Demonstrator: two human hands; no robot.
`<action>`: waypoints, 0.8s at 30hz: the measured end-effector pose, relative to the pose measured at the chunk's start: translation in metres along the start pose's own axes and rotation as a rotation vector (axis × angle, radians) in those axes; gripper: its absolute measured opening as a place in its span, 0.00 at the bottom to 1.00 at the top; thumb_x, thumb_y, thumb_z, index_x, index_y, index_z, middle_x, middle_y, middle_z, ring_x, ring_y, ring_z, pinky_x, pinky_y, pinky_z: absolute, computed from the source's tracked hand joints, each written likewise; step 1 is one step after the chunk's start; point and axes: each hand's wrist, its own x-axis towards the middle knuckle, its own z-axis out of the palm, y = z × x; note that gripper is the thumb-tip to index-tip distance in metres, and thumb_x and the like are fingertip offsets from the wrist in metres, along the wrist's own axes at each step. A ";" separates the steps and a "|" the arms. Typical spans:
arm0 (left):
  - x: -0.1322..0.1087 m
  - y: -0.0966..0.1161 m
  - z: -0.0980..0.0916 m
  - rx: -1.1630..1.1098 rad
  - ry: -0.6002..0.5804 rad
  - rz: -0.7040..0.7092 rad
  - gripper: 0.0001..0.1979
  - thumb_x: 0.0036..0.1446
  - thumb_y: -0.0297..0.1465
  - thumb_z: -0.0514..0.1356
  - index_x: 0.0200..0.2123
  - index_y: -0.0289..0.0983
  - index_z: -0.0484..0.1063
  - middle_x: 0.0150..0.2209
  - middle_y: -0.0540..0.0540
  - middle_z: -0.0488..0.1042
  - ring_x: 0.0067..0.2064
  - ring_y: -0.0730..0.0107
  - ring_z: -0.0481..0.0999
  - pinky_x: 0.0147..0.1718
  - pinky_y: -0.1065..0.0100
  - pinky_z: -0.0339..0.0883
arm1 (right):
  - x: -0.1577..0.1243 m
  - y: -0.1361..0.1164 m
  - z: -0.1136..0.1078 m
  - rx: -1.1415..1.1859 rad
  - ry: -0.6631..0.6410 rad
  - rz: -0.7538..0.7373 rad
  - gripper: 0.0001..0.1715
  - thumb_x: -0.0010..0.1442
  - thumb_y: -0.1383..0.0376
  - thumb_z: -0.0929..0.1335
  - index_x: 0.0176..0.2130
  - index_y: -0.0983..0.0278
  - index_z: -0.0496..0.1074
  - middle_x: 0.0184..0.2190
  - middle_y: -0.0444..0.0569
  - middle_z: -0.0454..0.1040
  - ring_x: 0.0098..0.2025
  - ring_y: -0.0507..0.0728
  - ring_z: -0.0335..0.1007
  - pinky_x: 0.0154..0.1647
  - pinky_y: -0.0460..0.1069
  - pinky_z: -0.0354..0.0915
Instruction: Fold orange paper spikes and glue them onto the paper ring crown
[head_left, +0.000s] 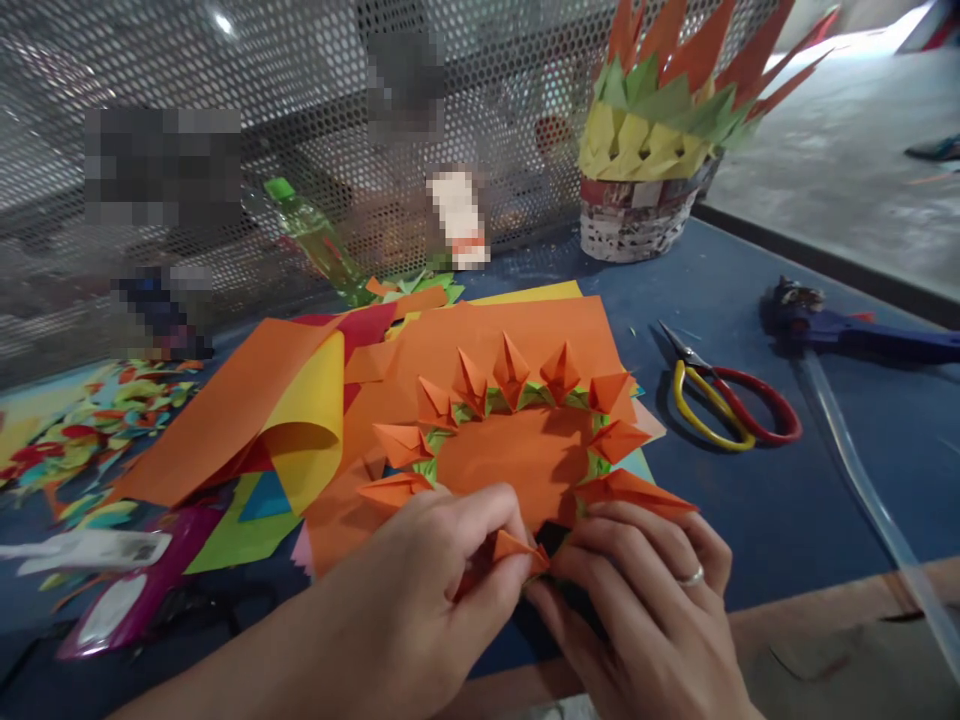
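Observation:
A ring of folded paper (511, 378) lies on orange sheets, its green band edged with several pointed orange pieces that stick outward. At its near side my left hand (465, 570) pinches a small folded orange paper piece (516, 548) between thumb and fingers. My right hand (637, 580), with a ring on one finger, closes around the near right part of the paper ring, beside that piece. Its fingertips and the part of the band under them are mostly hidden.
Scissors (716, 390) and a blue glue gun (862, 335) with a clear glue stick lie at right. A woven paper basket (637, 220) stands behind. Orange and yellow sheets (225, 410), paper scraps (90, 430), a purple tool (142, 590) and a green-capped bottle (322, 240) are at left.

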 end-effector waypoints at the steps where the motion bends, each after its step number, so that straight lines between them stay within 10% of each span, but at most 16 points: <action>1: 0.000 0.002 -0.001 0.001 -0.009 -0.001 0.11 0.68 0.38 0.53 0.39 0.42 0.73 0.34 0.51 0.76 0.34 0.71 0.74 0.32 0.72 0.63 | 0.000 0.000 0.000 0.002 -0.002 0.001 0.12 0.70 0.58 0.68 0.34 0.58 0.75 0.33 0.41 0.81 0.45 0.56 0.76 0.56 0.57 0.52; 24: 0.001 0.005 0.005 0.048 -0.001 -0.003 0.10 0.57 0.27 0.59 0.41 0.46 0.71 0.39 0.54 0.78 0.43 0.68 0.78 0.41 0.70 0.68 | 0.000 0.002 0.002 0.020 0.018 0.010 0.13 0.70 0.59 0.67 0.33 0.58 0.75 0.34 0.41 0.80 0.43 0.54 0.76 0.59 0.55 0.50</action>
